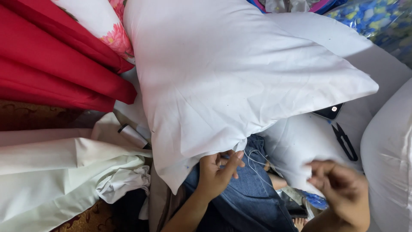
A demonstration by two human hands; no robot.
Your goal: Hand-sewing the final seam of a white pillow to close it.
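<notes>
Head camera, looking steeply down, close over lap.

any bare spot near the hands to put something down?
Barely. One small open patch: white fabric beside the black snips, below the phone. The big white pillow fills the centre. The left hand pinches its lower edge; the right hand is beside a second pillow. Left is piled with cream cloth and red cloth.

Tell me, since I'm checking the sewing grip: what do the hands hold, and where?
The left hand pinches the white pillow at its lower edge. The blurred right hand seems to pinch a thin thread.
</notes>
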